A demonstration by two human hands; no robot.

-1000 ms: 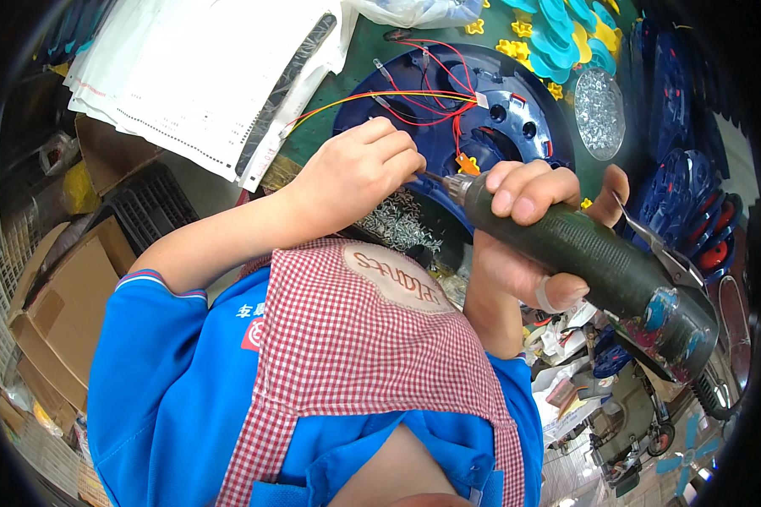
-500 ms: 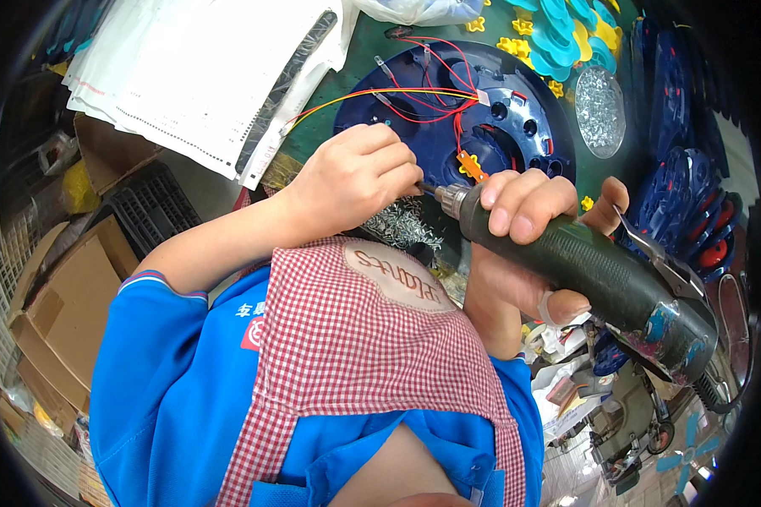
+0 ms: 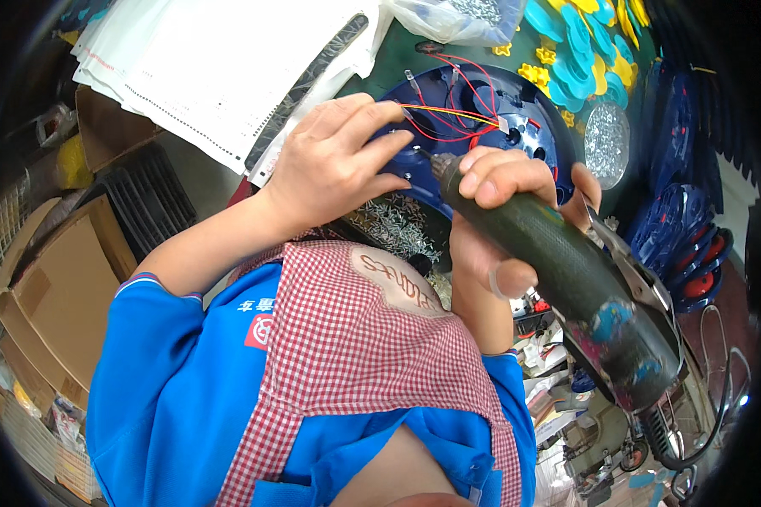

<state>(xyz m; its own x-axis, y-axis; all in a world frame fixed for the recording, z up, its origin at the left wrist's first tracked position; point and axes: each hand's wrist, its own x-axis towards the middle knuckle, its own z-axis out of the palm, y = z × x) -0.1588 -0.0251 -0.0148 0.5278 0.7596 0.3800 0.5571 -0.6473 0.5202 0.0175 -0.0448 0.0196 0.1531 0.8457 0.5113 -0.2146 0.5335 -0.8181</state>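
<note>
My right hand (image 3: 495, 198) wraps round a dark green electric screwdriver (image 3: 558, 253), whose bit points left and down at a round dark blue plastic shell (image 3: 528, 89). A pair of metal scissors (image 3: 630, 262) lies along the tool, also in that hand. Close to the bit, my left hand (image 3: 334, 160) is held over the shell's near left edge, thumb and fingers apart. A small screw seems to sit at the bit's tip. Red and yellow wires (image 3: 461, 112) run across the shell to a white connector; part of the shell is hidden behind my hands.
Loose screws (image 3: 397, 224) lie in front of my apron. A clear dish of screws (image 3: 606, 144) stands right of the shell. Teal and yellow plastic pieces (image 3: 579, 51) are piled at the back. Papers (image 3: 203, 68) lie at left, blue shells (image 3: 685, 245) at right, cardboard boxes (image 3: 59, 296) lower left.
My left fingers, earlier pinched at the screwdriver's bit, have parted and drawn away from it. The screwdriver has moved left and tilted, its bit now over the shell.
</note>
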